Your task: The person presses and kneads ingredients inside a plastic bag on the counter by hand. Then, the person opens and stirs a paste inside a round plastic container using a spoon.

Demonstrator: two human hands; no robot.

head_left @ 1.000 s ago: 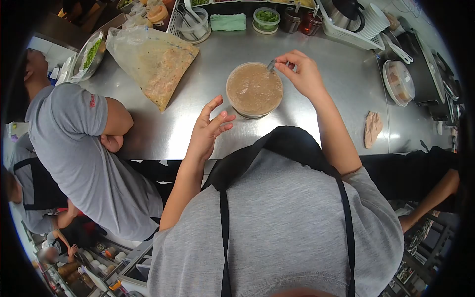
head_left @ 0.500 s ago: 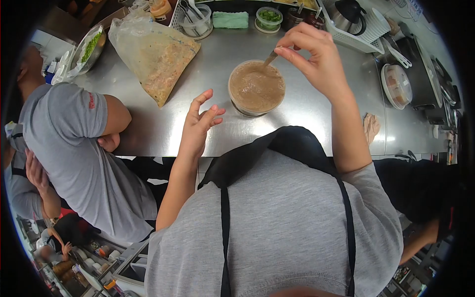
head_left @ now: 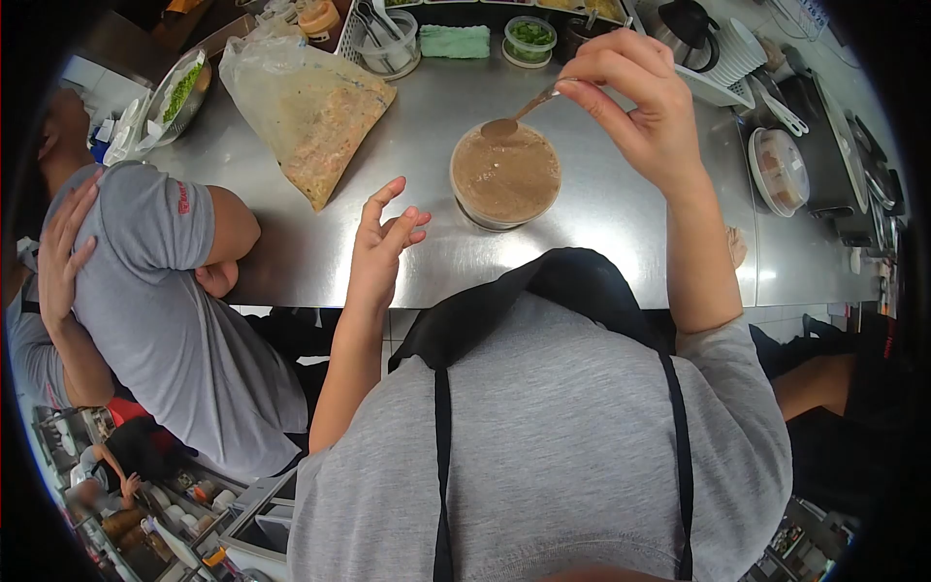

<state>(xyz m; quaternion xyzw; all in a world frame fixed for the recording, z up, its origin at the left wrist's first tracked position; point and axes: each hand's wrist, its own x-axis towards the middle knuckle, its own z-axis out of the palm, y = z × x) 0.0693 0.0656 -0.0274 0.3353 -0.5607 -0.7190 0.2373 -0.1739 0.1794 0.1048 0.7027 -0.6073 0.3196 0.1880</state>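
- Steel table [head_left: 417,126]: carries a round tub [head_left: 475,215] of brown mixture [head_left: 509,179], standing about midway between the near and far edges.
- Right hand [head_left: 645,102]: thumb and fingers pinch the handle end of a spoon [head_left: 536,103]. Spoon's bowl, coated brown, is at the tub's far side; contact with the mixture cannot be told.
- Left hand [head_left: 380,238]: fingers loosely spread, nothing held, just inside the table's near edge and apart from the tub.
- Plastic bag [head_left: 320,126]: lies left of the tub; green cloth [head_left: 456,42] lies by the far edge.
- Step in hand, as judged: handling the spoon at the mixture's surface.
- Next move, as judged: calls for a steady pinch, with drips falling inside the rim.
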